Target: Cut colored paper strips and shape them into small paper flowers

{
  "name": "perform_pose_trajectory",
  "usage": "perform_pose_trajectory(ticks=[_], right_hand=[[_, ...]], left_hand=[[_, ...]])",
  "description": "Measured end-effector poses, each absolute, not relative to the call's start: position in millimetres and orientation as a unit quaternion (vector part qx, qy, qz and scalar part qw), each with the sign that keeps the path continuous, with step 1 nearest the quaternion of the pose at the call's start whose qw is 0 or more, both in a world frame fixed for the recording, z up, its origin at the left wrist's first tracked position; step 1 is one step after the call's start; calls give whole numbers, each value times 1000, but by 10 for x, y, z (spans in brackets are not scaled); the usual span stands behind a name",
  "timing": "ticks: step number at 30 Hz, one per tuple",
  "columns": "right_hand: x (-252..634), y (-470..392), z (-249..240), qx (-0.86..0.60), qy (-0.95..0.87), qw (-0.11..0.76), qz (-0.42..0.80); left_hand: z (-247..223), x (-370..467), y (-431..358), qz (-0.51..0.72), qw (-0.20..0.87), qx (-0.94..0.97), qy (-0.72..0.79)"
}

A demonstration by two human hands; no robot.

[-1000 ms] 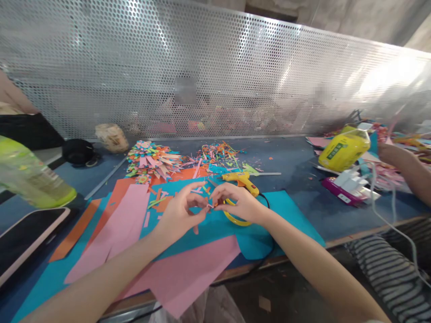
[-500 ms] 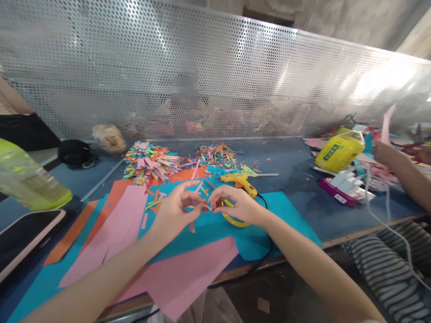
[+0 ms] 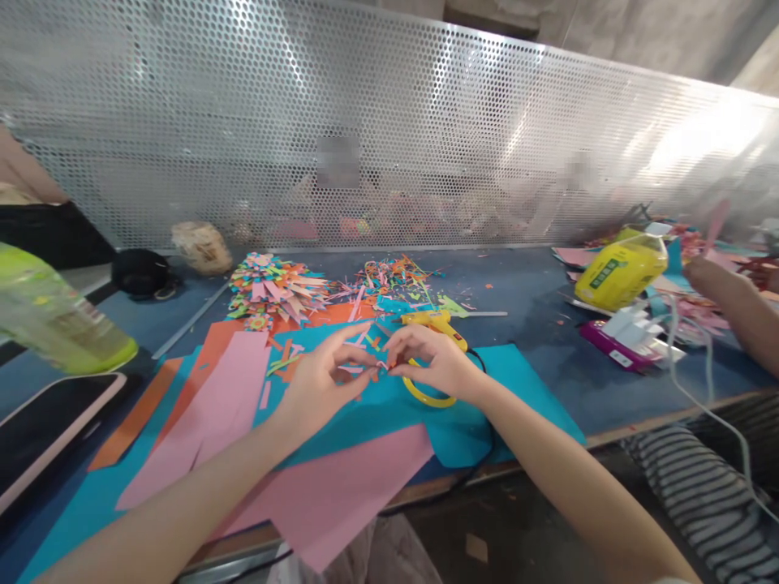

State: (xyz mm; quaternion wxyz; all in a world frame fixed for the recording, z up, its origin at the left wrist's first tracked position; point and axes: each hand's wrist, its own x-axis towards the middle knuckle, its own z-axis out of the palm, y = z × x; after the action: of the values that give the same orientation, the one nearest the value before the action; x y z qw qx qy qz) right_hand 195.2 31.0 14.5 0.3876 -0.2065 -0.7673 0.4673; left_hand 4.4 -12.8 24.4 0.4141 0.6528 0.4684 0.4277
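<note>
Above a blue paper sheet [image 3: 529, 397], my left hand [image 3: 322, 373] and my right hand [image 3: 438, 365] face each other, fingertips almost meeting. Between them is a small pink paper strip [image 3: 382, 365], pinched at either side by thumb and finger; its exact shape is partly covered. Yellow-handled scissors [image 3: 433, 399] lie just under my right hand. A yellow glue gun [image 3: 447, 324] rests right behind that hand. Short cut paper strips [image 3: 280, 365] in orange, pink and green are scattered to the left of my left hand.
Pink sheets [image 3: 228, 381] lie left. Behind stands a layered paper flower piece [image 3: 273, 288] near paper scraps [image 3: 398, 276]. A bottle [image 3: 66, 324] and phone [image 3: 61, 422] are far left. A yellow tissue pack [image 3: 621, 272], white cable [image 3: 673, 357] and another person's hand [image 3: 718, 284] are right.
My fingertips have shifted slightly around the small pink strip, and a dangling paper end below my left hand no longer shows. The view has shifted a little.
</note>
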Motion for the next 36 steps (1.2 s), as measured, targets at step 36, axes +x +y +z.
perform_pose_trajectory(ticks=[36], right_hand=[[1952, 320, 127, -248, -781, 369, 439]], left_hand=[[115, -1, -125, 383, 230, 771, 453]])
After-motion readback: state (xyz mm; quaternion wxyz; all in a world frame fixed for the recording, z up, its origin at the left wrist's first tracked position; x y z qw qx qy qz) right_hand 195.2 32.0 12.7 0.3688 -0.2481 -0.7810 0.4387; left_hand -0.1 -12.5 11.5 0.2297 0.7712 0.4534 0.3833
